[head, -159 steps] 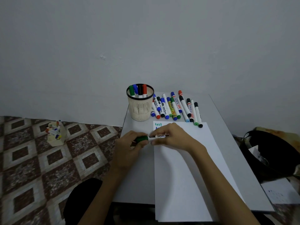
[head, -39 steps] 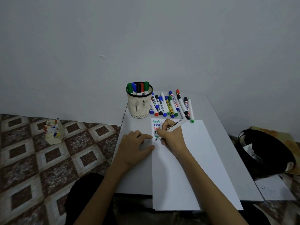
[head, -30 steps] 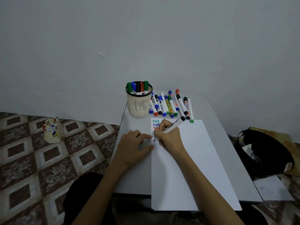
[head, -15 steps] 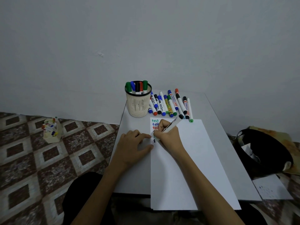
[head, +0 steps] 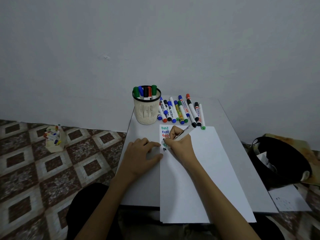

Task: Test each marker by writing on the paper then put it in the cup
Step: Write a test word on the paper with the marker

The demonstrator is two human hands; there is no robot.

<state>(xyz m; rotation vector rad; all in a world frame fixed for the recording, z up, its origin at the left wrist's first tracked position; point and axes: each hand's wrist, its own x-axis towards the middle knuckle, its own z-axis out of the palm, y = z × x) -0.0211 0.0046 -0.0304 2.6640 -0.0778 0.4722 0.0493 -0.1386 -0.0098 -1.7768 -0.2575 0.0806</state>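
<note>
My right hand [head: 179, 144] grips a white-barrelled marker [head: 186, 132], its tip on the white paper [head: 204, 170] near the upper left corner. Several coloured "test" words run down that corner, and a black "t" [head: 164, 149] is the lowest mark. My left hand [head: 142, 153] lies flat on the grey table [head: 142, 187], fingertips at the paper's left edge. A cream mesh cup [head: 146, 110] with a black rim holds several capped markers. A row of loose markers [head: 180, 110] lies to the right of the cup.
A small cream holder [head: 54, 139] with coloured pens stands on the tiled floor at left. A black bag [head: 280, 161] and a loose sheet [head: 290, 200] lie on the floor to the right. A plain wall rises right behind the table.
Since 5.3 s ago a green marker went into the cup and a black one was taken from the row. In the last second my right hand has written a black "t" on the paper.
</note>
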